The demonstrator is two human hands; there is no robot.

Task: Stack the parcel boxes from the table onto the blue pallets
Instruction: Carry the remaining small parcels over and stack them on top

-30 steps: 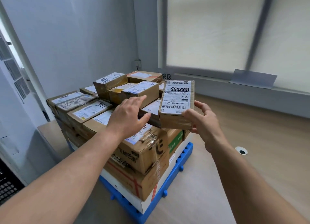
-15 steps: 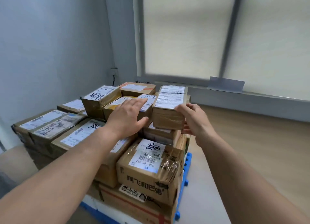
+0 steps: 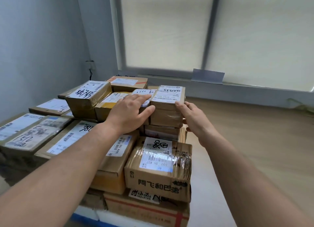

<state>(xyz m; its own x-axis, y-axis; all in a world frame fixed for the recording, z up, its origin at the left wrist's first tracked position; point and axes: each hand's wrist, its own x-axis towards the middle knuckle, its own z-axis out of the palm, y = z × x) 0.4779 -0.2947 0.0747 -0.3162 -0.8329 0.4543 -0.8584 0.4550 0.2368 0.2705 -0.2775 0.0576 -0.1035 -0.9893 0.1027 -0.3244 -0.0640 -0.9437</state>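
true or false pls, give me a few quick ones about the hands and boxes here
1. The left hand lies flat on a small box. True.
2. The right hand holds the labelled box in the air. False: it sits on another box, and the hand only touches its side.
3. The pallet is red. False: it is blue.
4. The labelled box has its label on top. True.

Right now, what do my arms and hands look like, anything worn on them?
Both arms are bare to the frame edge, no sleeves showing: left forearm, right forearm. The left grip and right grip wear no gloves, and no watch, bracelet or ring is visible.
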